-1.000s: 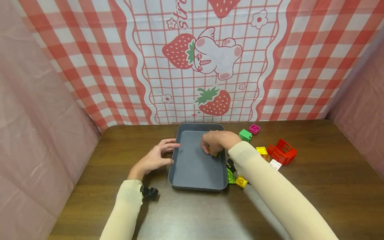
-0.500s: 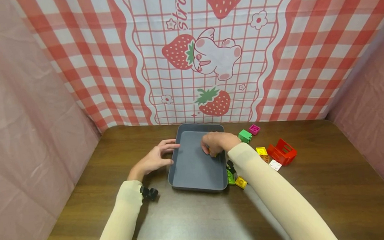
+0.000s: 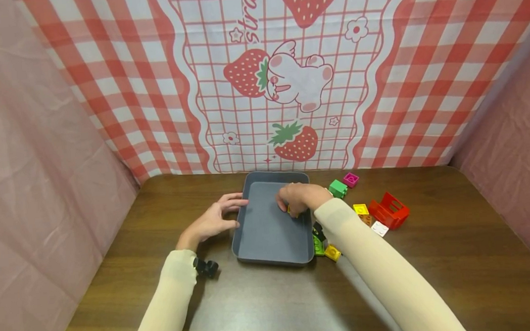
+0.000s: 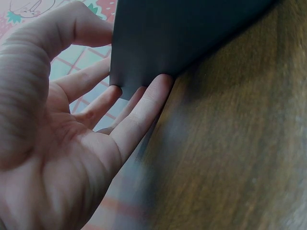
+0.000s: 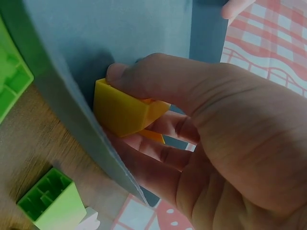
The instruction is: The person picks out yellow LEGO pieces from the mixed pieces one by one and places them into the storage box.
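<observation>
The right hand (image 3: 296, 196) pinches an angular, glossy yellow toy block (image 5: 120, 108) between thumb and fingers. The block is inside a rectangular grey tray with low walls (image 3: 269, 241), beside the tray's right wall; whether it touches the tray's bottom is hard to tell behind the fingers. The left hand (image 3: 211, 219) has its fingers spread, with tips touching the tray's left wall.

On the brown wood-grain surface (image 3: 255, 308), to the tray's right, lie a bright-green studded piece (image 3: 318, 247) just beside it, a square golden-yellow block (image 3: 332, 253), an open-sided red piece (image 3: 389, 211), a white studded block (image 3: 379, 228), a green block (image 3: 338, 188) and a magenta block (image 3: 351, 180).
</observation>
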{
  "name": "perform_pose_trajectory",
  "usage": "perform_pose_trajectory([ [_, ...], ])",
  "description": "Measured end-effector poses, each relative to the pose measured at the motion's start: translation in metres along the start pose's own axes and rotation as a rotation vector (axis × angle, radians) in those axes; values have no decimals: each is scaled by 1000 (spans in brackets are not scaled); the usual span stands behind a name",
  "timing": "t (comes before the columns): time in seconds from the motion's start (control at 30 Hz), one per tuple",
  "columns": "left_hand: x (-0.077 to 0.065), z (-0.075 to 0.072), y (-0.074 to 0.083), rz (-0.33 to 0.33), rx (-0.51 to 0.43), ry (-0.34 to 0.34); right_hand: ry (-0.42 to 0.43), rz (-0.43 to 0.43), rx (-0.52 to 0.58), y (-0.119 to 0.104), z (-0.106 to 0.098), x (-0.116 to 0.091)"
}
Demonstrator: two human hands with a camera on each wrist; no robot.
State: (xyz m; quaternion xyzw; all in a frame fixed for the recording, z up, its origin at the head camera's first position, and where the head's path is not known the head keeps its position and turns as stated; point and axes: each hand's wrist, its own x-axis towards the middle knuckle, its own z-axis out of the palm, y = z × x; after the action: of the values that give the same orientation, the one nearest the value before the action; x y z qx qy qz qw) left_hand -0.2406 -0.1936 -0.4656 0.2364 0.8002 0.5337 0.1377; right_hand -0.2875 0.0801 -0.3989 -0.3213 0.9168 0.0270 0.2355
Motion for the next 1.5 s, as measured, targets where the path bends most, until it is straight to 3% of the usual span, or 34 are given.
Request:
perform_pose_trajectory([
  [1.5,0,0,-4,6,17,4,-51,36,25,-5,-16,-10],
])
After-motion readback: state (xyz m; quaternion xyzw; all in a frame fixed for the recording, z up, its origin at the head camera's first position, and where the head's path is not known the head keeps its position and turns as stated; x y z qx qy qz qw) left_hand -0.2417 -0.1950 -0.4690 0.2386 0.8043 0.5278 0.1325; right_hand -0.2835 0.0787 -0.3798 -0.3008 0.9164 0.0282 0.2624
